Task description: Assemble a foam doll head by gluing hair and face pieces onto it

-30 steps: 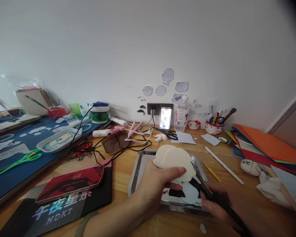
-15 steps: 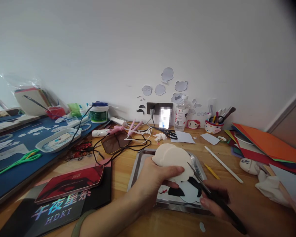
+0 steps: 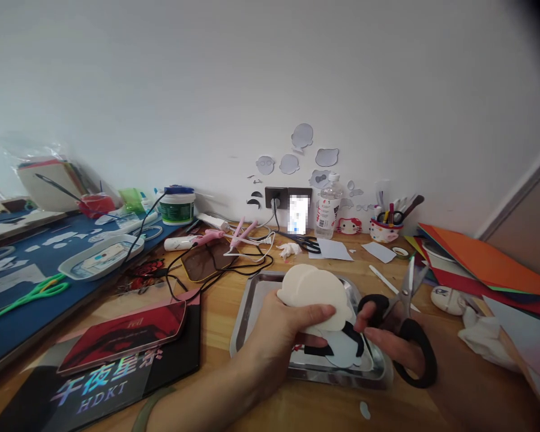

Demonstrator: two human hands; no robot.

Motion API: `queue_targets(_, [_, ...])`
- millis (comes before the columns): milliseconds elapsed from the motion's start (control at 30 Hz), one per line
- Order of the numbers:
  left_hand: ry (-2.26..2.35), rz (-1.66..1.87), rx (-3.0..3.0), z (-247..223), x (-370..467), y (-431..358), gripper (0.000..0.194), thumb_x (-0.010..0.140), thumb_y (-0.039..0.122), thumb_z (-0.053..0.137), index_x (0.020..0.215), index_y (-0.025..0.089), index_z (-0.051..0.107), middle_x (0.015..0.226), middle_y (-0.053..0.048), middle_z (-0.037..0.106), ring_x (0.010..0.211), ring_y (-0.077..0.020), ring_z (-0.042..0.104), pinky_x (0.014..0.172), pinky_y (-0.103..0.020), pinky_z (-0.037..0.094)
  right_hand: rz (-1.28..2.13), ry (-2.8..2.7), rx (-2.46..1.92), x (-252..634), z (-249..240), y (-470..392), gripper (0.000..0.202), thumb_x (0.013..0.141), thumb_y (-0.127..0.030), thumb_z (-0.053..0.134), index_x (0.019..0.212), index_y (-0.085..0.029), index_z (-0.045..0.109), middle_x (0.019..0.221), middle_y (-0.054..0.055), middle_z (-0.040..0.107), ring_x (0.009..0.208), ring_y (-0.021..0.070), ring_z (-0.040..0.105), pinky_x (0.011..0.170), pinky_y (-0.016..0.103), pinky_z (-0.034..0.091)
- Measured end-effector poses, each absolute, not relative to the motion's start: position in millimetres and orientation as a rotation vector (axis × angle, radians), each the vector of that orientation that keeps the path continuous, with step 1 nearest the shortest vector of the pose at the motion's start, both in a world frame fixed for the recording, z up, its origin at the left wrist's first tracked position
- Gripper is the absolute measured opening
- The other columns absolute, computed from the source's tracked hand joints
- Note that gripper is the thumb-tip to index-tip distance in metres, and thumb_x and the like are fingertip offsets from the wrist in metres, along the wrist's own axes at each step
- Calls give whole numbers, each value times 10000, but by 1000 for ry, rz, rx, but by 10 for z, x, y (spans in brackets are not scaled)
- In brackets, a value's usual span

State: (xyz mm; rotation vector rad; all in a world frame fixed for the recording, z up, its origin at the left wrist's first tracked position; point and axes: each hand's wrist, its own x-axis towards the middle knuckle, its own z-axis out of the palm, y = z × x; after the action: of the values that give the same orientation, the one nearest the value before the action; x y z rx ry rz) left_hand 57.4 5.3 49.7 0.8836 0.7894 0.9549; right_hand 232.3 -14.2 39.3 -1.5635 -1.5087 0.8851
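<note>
My left hand (image 3: 292, 327) is closed on a cream cutout (image 3: 319, 294) made of rounded, overlapping layers, thumb on top and fingers beneath. The cutout is held above a metal tray (image 3: 239, 330). Black-handled scissors (image 3: 404, 300) are in my right hand (image 3: 393, 348), its fingers at the handle loops. Their blades are parted and point up and to the right, apart from the cutout. Below my left hand, pale and black cut pieces (image 3: 344, 348) lie in the tray, partly covered by the cutout.
A small white scrap (image 3: 365, 410) lies in front of the tray. A clear bottle (image 3: 327, 210) and a pen cup (image 3: 386, 228) stand along the wall. Coloured sheets (image 3: 477, 258) are at the right. Cables and a dark phone (image 3: 207, 259) lie behind the tray, and a red box (image 3: 126, 336) at the left.
The scissors have left the cutout's edge and swung round in my right hand, blades now upward and away. My left hand keeps its hold on the cutout.
</note>
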Motion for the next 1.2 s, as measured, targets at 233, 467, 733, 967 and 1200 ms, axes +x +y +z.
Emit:
queue_targets(233, [892, 663, 883, 369, 667, -20, 369, 556, 179, 683, 916, 121, 624, 821, -73, 634, 634, -126, 567, 416, -148, 405, 1196, -1445, -1516, 2310, 354, -188, 196, 605, -403, 599, 605, -216, 540, 561, -16, 571, 533, 154, 524, 479, 257, 430])
queue_targets(467, [943, 666, 878, 290, 695, 24, 350, 498, 240, 710, 817, 130, 619, 680, -24, 594, 491, -69, 439, 401, -167, 368, 1062, -1241, -1599, 2405, 358, -145, 223, 640, -417, 582, 654, -203, 520, 585, -31, 549, 557, 137, 506, 516, 242, 408])
queue_targets(733, [984, 339, 1351, -81, 722, -163, 472, 387, 255, 740, 829, 160, 605, 628, -2, 549, 533, -123, 465, 448, -205, 342, 904, -1110, -1598, 2415, 424, -167, 235, 587, -420, 629, 653, -212, 541, 589, -30, 549, 585, 146, 508, 511, 232, 399])
queue_targets(967, [1124, 241, 1913, 69, 654, -149, 428, 480, 404, 707, 853, 206, 629, 624, -8, 568, 528, -141, 460, 468, -217, 271, 981, -1047, -1539, 2371, 409, -178, 242, 569, -406, 638, 643, -202, 530, 555, -46, 493, 530, 118, 439, 476, 233, 350])
queue_targets(1200, [1004, 608, 1765, 405, 563, -60, 374, 691, 502, 534, 859, 176, 611, 758, -46, 618, 630, -145, 534, 562, -228, 350, 1132, -1243, -1426, 2329, 488, -237, 203, 661, -379, 560, 619, -200, 472, 574, -31, 488, 533, 123, 447, 521, 258, 371])
